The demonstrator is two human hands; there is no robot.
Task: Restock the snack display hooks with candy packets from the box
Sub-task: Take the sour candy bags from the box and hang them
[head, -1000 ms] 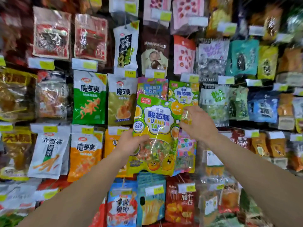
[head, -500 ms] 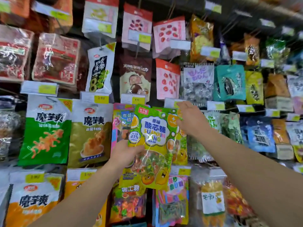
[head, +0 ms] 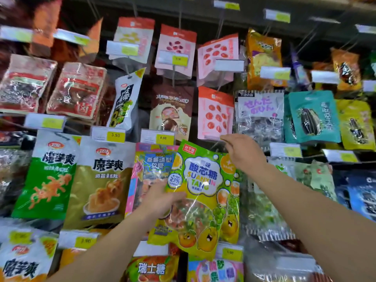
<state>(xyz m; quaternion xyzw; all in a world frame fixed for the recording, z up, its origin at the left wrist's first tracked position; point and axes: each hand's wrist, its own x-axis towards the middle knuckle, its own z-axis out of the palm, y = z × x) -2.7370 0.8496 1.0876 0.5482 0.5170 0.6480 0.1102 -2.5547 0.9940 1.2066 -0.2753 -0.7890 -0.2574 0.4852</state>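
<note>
- Green-and-yellow glossy plastic candy packet (head: 200,192) with cartoon lemon faces, at centre of the frame, tilted so its top leans left, in front of the display; kept clear of the rows behind, probably so its top edge can be steered to a hook
- Left hand (head: 162,200) clamped on the packet's left edge about midway down, fingers curled round it; low grip leaves the top free and takes the weight
- Right hand (head: 242,153) raised at the packet's upper right corner, fingers bent and pinched near the small white price-label holder (head: 211,137) just above; cannot tell whether pinching the packet corner or the hook end
- Pink-and-blue clear-window gummy packet (head: 152,169) hanging just left, partly overlapped by the held one
- Judged step: lining the hang hole up with the hook; not yet hung
- Box not in sight
</note>
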